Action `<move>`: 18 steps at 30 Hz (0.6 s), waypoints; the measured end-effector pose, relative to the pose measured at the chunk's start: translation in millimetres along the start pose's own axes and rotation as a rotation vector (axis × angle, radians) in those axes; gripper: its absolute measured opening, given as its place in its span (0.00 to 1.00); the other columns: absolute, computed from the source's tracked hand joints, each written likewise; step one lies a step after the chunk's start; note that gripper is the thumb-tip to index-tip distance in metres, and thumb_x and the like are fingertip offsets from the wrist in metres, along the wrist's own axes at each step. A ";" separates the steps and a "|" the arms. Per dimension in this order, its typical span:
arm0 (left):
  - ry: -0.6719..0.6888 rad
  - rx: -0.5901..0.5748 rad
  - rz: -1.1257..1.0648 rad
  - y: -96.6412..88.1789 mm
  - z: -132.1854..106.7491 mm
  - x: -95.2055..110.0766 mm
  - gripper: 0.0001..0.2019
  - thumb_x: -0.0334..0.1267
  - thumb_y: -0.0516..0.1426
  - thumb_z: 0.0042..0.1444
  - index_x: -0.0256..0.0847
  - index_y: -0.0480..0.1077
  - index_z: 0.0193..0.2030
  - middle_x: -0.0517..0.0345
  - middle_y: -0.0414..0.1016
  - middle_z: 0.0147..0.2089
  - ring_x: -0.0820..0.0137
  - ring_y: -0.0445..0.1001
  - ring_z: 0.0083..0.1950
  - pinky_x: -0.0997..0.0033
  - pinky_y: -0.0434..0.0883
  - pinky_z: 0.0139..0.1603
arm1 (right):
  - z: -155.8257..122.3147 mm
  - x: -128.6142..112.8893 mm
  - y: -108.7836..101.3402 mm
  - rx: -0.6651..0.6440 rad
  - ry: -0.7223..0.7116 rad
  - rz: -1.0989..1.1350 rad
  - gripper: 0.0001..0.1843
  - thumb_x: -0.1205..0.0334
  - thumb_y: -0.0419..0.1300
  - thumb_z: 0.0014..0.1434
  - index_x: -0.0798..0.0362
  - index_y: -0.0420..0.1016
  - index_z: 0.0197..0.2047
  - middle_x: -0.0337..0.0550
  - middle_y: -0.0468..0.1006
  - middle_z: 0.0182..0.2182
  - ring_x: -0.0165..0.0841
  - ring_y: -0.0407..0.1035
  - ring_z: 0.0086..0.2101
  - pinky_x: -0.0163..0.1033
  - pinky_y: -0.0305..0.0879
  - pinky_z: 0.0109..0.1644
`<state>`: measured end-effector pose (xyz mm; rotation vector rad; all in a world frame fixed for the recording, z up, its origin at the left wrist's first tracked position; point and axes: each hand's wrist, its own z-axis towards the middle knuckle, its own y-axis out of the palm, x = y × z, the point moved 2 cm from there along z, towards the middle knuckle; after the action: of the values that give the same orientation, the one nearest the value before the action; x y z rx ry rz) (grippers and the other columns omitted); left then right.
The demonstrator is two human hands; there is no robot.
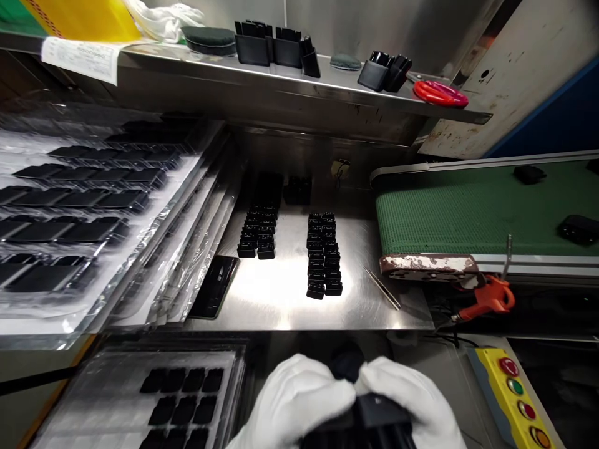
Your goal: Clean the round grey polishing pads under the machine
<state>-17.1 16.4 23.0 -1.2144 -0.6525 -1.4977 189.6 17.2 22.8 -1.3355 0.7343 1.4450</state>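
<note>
Both my hands wear white gloves and meet at the bottom centre. My left hand (292,402) and my right hand (416,402) together grip a stack of small black plastic parts (369,421), held close to my body below the steel table's (281,293) front edge. On the table stand two double rows of the same black parts, the left rows (257,234) and the right rows (324,254). A clear tray (154,399) with black parts in its pockets lies at the lower left, beside my left hand.
Stacked clear trays of black parts (70,212) fill the left side. A green conveyor belt (468,215) carries loose black parts at right. Tweezers (384,290), orange pliers (489,299), a yellow button box (519,396). A shelf (281,78) above holds black parts and red tape (440,93).
</note>
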 end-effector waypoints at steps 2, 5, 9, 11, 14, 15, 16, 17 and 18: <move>-0.416 -0.074 -0.291 -1.7 7.0 -5.1 0.21 0.35 0.64 0.53 0.47 0.70 0.54 0.55 0.77 0.41 0.65 0.75 0.40 0.66 0.71 0.43 | -4.9 8.9 1.8 -0.046 0.467 0.234 0.28 0.55 0.67 0.55 0.49 0.70 0.58 0.46 0.80 0.33 0.36 0.74 0.33 0.38 0.71 0.35; -0.865 -0.155 -0.710 1.2 14.6 -7.9 0.16 0.50 0.61 0.55 0.37 0.71 0.40 0.54 0.74 0.31 0.70 0.70 0.29 0.74 0.64 0.28 | -14.2 17.3 10.3 -0.037 0.901 0.716 0.26 0.50 0.63 0.57 0.60 0.70 0.53 0.51 0.79 0.32 0.34 0.74 0.28 0.33 0.66 0.27; -0.916 -0.159 -0.783 3.3 15.7 -10.0 0.20 0.51 0.57 0.56 0.32 0.71 0.28 0.54 0.69 0.23 0.75 0.63 0.22 0.75 0.55 0.21 | -17.8 24.1 19.1 0.078 0.972 1.017 0.18 0.55 0.59 0.61 0.63 0.70 0.45 0.58 0.79 0.34 0.35 0.76 0.27 0.31 0.68 0.25; -0.947 -0.151 -0.780 4.7 11.9 -11.6 0.19 0.48 0.55 0.58 0.31 0.71 0.27 0.54 0.68 0.22 0.75 0.63 0.21 0.75 0.55 0.21 | -17.7 25.4 21.6 0.099 1.005 1.052 0.18 0.54 0.58 0.62 0.64 0.70 0.45 0.60 0.79 0.32 0.37 0.77 0.27 0.32 0.69 0.24; -1.032 -0.114 -0.809 6.2 7.5 -14.1 0.19 0.47 0.55 0.58 0.31 0.72 0.26 0.54 0.68 0.21 0.75 0.63 0.20 0.75 0.54 0.21 | -14.8 22.9 23.0 0.089 1.037 1.076 0.19 0.53 0.58 0.63 0.64 0.71 0.42 0.60 0.79 0.29 0.36 0.76 0.24 0.31 0.68 0.23; -1.048 -0.109 -0.817 6.4 7.1 -14.8 0.20 0.48 0.55 0.58 0.32 0.72 0.26 0.54 0.68 0.20 0.75 0.63 0.19 0.75 0.53 0.21 | -13.3 21.5 23.0 0.081 1.041 1.076 0.19 0.52 0.57 0.63 0.64 0.72 0.40 0.58 0.79 0.28 0.35 0.75 0.23 0.31 0.68 0.23; -1.062 -0.110 -0.833 6.8 6.7 -15.6 0.20 0.48 0.56 0.57 0.32 0.72 0.25 0.54 0.68 0.19 0.76 0.62 0.18 0.75 0.53 0.20 | -11.8 20.2 22.9 0.075 1.041 1.071 0.20 0.52 0.58 0.62 0.65 0.73 0.38 0.57 0.79 0.26 0.35 0.75 0.22 0.30 0.67 0.23; -1.068 -0.112 -0.846 7.0 6.5 -16.3 0.19 0.48 0.57 0.57 0.32 0.72 0.25 0.54 0.68 0.19 0.76 0.62 0.18 0.75 0.52 0.20 | -10.5 19.2 22.8 0.073 1.038 1.063 0.21 0.51 0.58 0.62 0.65 0.74 0.37 0.57 0.79 0.25 0.34 0.74 0.21 0.30 0.67 0.23; -1.066 -0.102 -0.850 6.8 6.2 -17.2 0.19 0.48 0.57 0.57 0.32 0.72 0.25 0.54 0.68 0.19 0.75 0.62 0.18 0.75 0.52 0.20 | -9.6 18.6 22.6 0.073 1.035 1.053 0.21 0.51 0.58 0.62 0.65 0.74 0.37 0.57 0.79 0.25 0.34 0.74 0.21 0.30 0.67 0.23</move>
<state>-9.8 26.3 8.0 -1.9421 -2.0065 -1.4247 174.0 6.0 -1.3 -1.7035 2.4023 1.3236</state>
